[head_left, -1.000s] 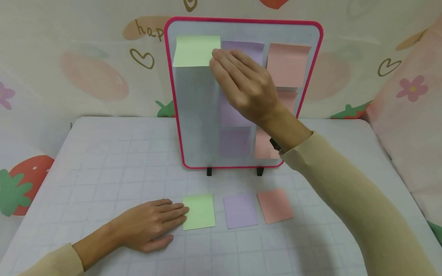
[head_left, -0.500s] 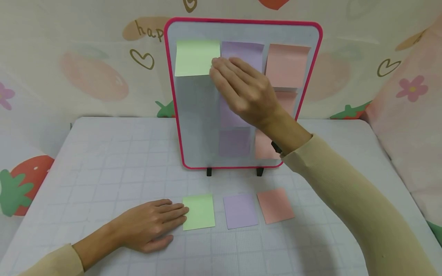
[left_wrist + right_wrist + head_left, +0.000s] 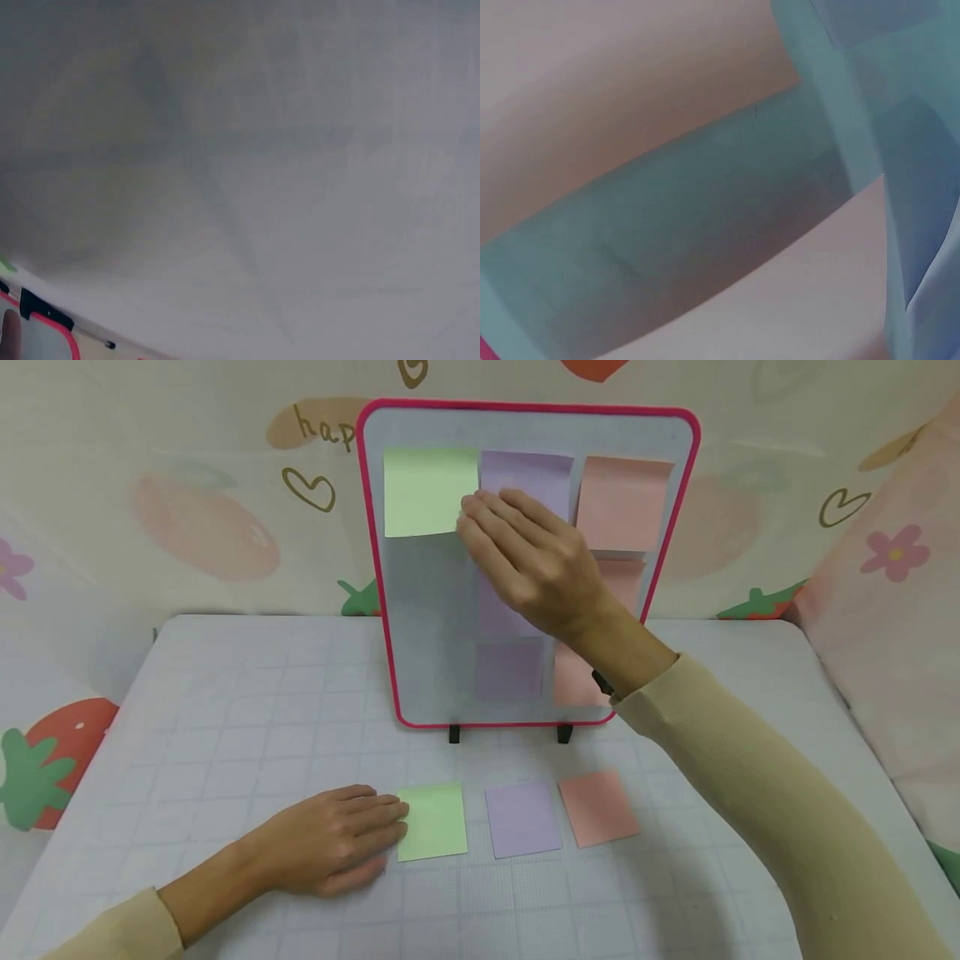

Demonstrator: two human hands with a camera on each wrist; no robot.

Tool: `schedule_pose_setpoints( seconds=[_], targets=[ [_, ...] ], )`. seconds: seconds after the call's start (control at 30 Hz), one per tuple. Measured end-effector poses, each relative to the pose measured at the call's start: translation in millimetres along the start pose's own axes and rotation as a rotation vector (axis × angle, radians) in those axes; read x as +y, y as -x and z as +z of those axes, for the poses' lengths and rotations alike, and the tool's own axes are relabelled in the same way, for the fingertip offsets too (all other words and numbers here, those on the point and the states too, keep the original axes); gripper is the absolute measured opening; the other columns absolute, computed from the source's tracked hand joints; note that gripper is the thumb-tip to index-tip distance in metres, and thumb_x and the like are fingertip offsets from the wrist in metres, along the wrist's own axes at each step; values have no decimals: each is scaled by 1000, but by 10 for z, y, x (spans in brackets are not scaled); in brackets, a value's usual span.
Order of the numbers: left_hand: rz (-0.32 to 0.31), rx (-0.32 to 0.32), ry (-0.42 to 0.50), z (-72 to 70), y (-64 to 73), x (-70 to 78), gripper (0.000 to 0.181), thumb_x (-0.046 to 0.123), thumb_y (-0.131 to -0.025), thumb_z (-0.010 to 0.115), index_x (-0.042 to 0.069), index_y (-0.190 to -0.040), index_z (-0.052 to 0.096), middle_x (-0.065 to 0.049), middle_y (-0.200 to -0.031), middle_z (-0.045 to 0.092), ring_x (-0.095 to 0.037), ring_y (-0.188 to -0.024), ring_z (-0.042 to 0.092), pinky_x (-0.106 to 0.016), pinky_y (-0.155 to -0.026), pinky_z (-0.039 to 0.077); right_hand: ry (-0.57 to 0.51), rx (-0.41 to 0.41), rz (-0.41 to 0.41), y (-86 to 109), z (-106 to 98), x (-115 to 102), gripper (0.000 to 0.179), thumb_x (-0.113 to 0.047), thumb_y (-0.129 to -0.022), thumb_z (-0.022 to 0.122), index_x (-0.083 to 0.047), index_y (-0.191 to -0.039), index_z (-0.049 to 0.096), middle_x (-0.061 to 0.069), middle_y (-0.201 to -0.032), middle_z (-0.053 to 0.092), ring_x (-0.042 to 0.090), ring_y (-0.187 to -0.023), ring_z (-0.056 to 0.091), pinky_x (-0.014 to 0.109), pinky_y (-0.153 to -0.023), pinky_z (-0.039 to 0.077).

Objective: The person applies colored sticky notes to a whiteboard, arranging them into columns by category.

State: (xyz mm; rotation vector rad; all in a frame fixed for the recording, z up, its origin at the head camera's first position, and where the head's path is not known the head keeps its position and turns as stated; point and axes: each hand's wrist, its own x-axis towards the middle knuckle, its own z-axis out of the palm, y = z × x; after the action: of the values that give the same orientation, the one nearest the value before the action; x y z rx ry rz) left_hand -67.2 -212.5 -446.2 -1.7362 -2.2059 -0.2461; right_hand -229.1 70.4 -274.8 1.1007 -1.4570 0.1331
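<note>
My right hand pinches the lower right corner of a light green sticky note on the upper left of the whiteboard. My thumb is hidden behind the fingers. The note hangs almost flat, its right corner slightly raised. My left hand lies on the table, fingertips at the left edge of a green sticky note. Right of that lie a purple sticky note and a pink one. The right wrist view has a close, blurred look at the board and notes.
The pink-framed board stands upright on black feet at the back of the white gridded table. Purple notes fill its middle column, pink notes its right one. Behind hangs a strawberry-print cloth.
My right hand has moved slightly down, and the green note's lower edge has swung down toward the board. My left hand has shifted a little, its thumb drawing nearer the fingers.
</note>
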Motion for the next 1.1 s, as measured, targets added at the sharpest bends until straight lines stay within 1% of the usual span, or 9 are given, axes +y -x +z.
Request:
schedule_pose_setpoints(
  seconds=[0.13, 0.27, 0.37, 0.47, 0.53, 0.63, 0.87, 0.97, 1.1],
  targets=[
    [-67, 107, -47, -233, -192, -154, 44, 27, -103, 37, 3, -109, 74, -10, -110, 73, -21, -97, 70, -40, -83, 57, -1, -7, 1, 21, 3, 0, 8, 9, -89, 67, 5, -95, 68, 15, -100, 75, 27, -94, 72, 34, -93, 54],
    [-120, 237, -166, -622, -448, -428, 42, 26, -103, 42, -1, -106, 74, -15, -103, 73, -28, -85, 71, -46, -76, 58, 8, -28, 7, 45, 12, 3, 8, 9, -89, 66, 4, -96, 69, 14, -100, 75, 26, -95, 72, 35, -92, 54],
    [-157, 380, -255, -920, -654, -666, 37, 20, -101, 44, -4, -104, 72, -18, -101, 73, -34, -82, 69, -49, -74, 58, 19, -42, 10, 54, 19, 7, 8, 8, -90, 66, 3, -96, 69, 13, -101, 75, 26, -96, 71, 35, -92, 54],
    [-208, 551, -312, -1154, -858, -872, 33, 13, -97, 46, -6, -107, 71, -20, -106, 72, -37, -91, 68, -52, -80, 56, 29, -53, 10, 62, 20, 5, 8, 7, -90, 66, 2, -96, 69, 11, -101, 75, 25, -97, 71, 35, -91, 55],
    [-254, 607, -333, -1278, -985, -978, 34, 11, -96, 45, -5, -113, 70, -19, -115, 70, -38, -104, 66, -51, -91, 52, 38, -60, 10, 69, 26, 1, 8, 7, -90, 66, 2, -95, 69, 11, -100, 75, 25, -98, 71, 36, -91, 55],
    [-330, 556, -364, -1420, -1147, -1106, 41, 17, -98, 43, -2, -126, 65, -16, -133, 63, -34, -129, 53, -49, -109, 38, 46, -64, 9, 78, 35, -3, 7, 6, -90, 67, 2, -95, 68, 11, -99, 75, 24, -98, 71, 35, -90, 55],
    [-425, 218, -454, -1507, -1314, -1298, 56, 35, -103, 31, 5, -148, 46, -8, -156, 40, -24, -149, 26, -49, -121, 13, 54, -105, 3, 88, 49, 0, 7, 5, -93, 63, 2, -97, 69, 10, -103, 75, 24, -102, 70, 35, -99, 51],
    [-442, 165, -448, -1481, -1332, -1348, 57, 36, -103, 33, 5, -149, 45, -8, -155, 40, -22, -150, 24, -47, -122, 10, 61, -134, 1, 80, 52, 3, 10, 5, -95, 60, 2, -96, 69, 10, -105, 74, 24, -105, 69, 37, -105, 46],
    [-441, 152, -447, -1437, -1338, -1387, 56, 35, -102, 37, 3, -147, 47, -11, -154, 42, -23, -149, 27, -46, -122, 9, 57, -190, 5, 64, 59, 2, 14, -1, -97, 56, 2, -99, 69, 13, -111, 73, 26, -109, 67, 40, -110, 40]
  ],
)
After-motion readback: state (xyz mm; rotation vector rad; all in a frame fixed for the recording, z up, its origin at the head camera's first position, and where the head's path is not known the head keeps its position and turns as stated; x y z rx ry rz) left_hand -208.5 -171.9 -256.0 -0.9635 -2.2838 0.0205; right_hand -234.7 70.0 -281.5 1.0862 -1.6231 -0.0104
